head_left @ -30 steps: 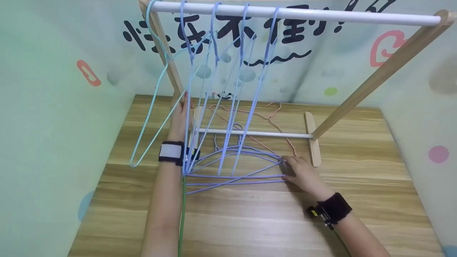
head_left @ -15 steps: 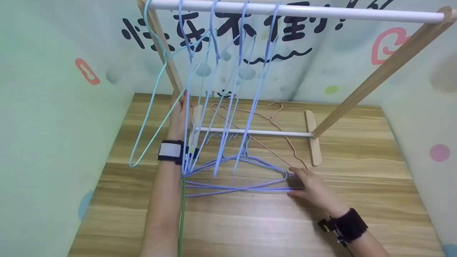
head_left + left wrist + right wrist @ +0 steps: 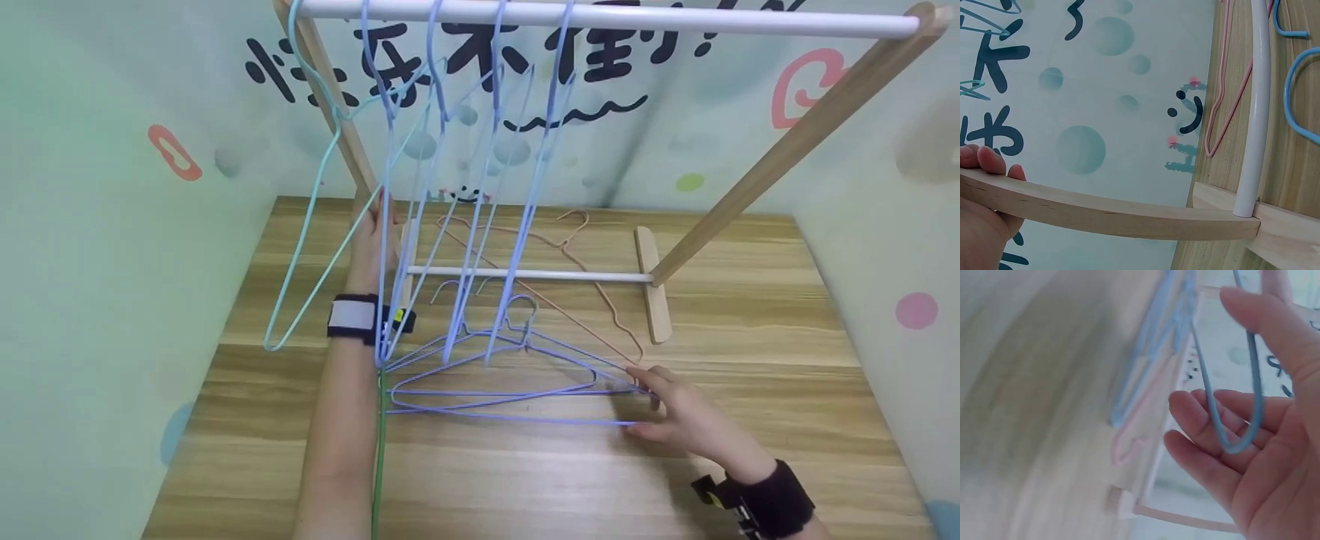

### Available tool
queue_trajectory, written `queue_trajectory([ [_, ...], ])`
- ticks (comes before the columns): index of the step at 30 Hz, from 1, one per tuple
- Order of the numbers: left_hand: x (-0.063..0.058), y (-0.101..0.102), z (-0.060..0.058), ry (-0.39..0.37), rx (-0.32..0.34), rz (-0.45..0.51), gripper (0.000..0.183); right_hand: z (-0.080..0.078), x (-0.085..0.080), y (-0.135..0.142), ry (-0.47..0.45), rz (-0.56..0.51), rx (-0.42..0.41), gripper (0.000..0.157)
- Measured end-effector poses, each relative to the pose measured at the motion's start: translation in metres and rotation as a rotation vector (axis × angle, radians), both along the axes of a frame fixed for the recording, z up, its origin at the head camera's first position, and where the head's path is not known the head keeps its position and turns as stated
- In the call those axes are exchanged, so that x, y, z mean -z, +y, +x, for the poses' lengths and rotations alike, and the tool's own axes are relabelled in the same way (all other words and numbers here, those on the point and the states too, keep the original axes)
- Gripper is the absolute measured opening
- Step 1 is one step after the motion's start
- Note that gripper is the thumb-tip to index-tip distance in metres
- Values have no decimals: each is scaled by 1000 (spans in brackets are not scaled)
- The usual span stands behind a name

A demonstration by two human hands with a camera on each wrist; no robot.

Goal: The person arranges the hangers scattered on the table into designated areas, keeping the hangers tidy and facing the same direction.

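Observation:
My left hand (image 3: 373, 240) grips the wooden left post (image 3: 356, 154) of a hanger rack; the left wrist view shows fingers wrapped around that post (image 3: 1100, 214). At the right end of a blue hanger (image 3: 525, 417), my right hand (image 3: 697, 416) holds the corner between thumb and fingers. Close up in the right wrist view, the rounded hanger end (image 3: 1235, 445) lies across the fingers, with the thumb near its wire. Several other blue hangers (image 3: 480, 393) lie overlapping on the wooden table under the rack.
Along the rack's white top bar (image 3: 675, 19) hang a light-cyan hanger (image 3: 310, 201) and several blue hangers (image 3: 553, 90). A pink hanger (image 3: 562, 245) lies behind the blue pile, under the lower rail (image 3: 570, 276). The right post (image 3: 791, 150) slants to its foot. Patterned walls enclose the table.
My right hand has moved right and towards the front, drawing a blue hanger out from the pile. The pink hanger's right end has shifted forward. My left hand stays on the post.

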State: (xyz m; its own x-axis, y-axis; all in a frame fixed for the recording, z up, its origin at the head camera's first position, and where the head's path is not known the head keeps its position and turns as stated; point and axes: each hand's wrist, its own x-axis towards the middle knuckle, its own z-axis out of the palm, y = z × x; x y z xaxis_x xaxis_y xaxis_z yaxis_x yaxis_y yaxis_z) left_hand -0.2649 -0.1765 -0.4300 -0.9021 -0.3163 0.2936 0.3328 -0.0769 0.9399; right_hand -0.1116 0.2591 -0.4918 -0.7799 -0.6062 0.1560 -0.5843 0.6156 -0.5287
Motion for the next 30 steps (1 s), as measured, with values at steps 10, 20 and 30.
queue_trajectory([
  [10,0,-3,2,-147,-19,-181,21,14,-42,11,-31,-152,85,66],
  [20,0,-2,0,-29,6,-30,13,33,-90,23,351,-120,208,73],
  [30,3,-2,0,27,25,-2,12,39,-106,7,716,-242,419,54],
])
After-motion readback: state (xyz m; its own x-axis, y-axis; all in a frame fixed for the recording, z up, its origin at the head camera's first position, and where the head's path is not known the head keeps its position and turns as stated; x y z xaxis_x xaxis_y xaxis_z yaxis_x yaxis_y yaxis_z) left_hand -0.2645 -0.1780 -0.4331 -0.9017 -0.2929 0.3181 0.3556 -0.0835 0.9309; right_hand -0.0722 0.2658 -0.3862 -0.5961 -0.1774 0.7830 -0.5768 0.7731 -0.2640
